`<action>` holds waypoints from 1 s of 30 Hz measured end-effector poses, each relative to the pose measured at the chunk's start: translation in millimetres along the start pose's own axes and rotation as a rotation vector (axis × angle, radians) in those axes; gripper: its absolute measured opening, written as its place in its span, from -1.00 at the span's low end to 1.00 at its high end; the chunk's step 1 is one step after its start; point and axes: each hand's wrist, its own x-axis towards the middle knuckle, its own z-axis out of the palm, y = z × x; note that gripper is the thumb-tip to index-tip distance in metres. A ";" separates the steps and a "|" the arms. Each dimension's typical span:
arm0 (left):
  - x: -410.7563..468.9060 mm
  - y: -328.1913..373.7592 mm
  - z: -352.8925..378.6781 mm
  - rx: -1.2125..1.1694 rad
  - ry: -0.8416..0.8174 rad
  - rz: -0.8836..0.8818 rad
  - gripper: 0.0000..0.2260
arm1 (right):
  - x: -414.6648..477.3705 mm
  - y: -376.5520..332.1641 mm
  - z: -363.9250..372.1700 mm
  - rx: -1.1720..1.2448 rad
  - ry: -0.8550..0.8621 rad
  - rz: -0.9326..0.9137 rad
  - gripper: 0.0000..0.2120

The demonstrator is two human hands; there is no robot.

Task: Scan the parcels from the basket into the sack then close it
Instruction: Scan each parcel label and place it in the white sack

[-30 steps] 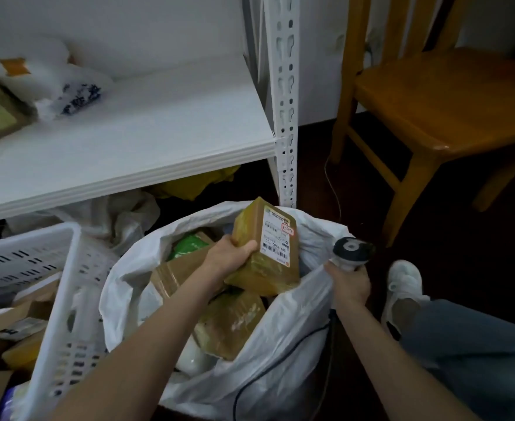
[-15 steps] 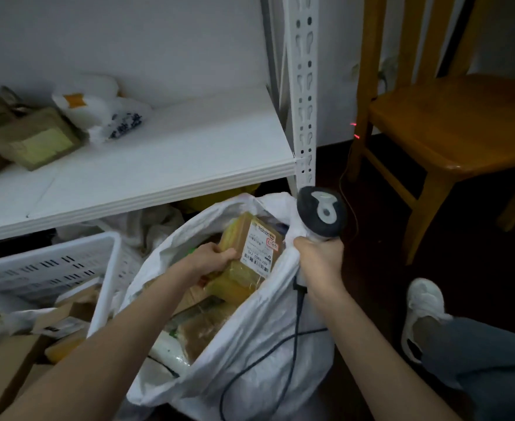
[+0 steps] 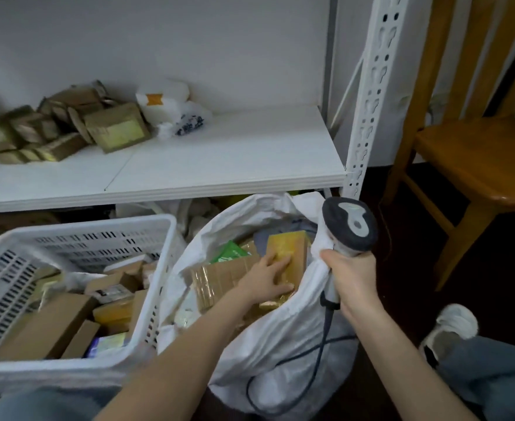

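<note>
Two hands work the sack [image 3: 280, 338], one inside, one at its rim.
Inside, the left hand [image 3: 265, 276] lies on the yellow parcel [image 3: 289, 247], fingers [image 3: 272, 262] nearly straight, pressing rather than gripping, likely seating it; the right hand [image 3: 351, 278] clenches the scanner [image 3: 348, 224] handle with the sack's rim bunched in, apparently to hold the mouth open beside the part-full basket [image 3: 77, 229].

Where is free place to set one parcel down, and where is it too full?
Free: right half of the shelf, between plastic bag and upright post; the chair seat. Crowded: the shelf's left end with parcels, the basket, the sack.
</note>
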 end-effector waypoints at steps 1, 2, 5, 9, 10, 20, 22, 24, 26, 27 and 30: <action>-1.2 1.5 3.9 0.029 -0.037 0.017 -0.39 | -0.4 4.0 -1.1 -0.014 0.005 0.002 -0.74; -3.2 2.3 7.0 0.031 -0.073 0.028 -0.43 | -2.1 6.8 -1.7 -0.034 0.000 0.007 -0.76; -14.5 2.4 2.8 -0.016 -0.072 0.048 -0.48 | -6.2 18.2 1.9 -0.110 -0.045 0.011 -0.79; -35.9 -17.1 -23.0 -0.088 0.372 0.043 -0.70 | -4.9 32.2 20.5 -0.171 -0.102 0.005 -0.80; -40.7 -25.6 -30.5 -0.087 0.485 0.011 -0.74 | -3.3 37.0 25.5 -0.201 -0.097 0.002 -0.76; -9.3 -151.4 -50.2 -0.135 0.468 -0.484 -0.39 | 32.8 80.9 47.7 -0.490 0.013 -0.063 -0.72; 2.3 -165.8 -46.4 -0.143 0.399 -0.560 -0.28 | 39.3 85.3 45.0 -0.492 0.036 -0.077 -0.66; 9.0 -178.2 -40.4 -0.168 0.356 -0.610 -0.24 | 44.5 88.8 43.1 -0.478 0.047 -0.071 -0.60; 11.5 -186.7 -32.9 -0.179 0.348 -0.601 -0.34 | 48.3 91.5 42.4 -0.469 0.051 -0.065 -0.60; 11.7 -187.9 -30.3 -0.182 0.359 -0.577 -0.43 | 49.6 91.9 42.3 -0.469 0.052 -0.065 -0.62; 9.1 -178.7 -36.3 -0.303 0.491 -0.457 -0.64 | 50.0 88.7 40.4 -0.491 0.049 -0.080 -0.71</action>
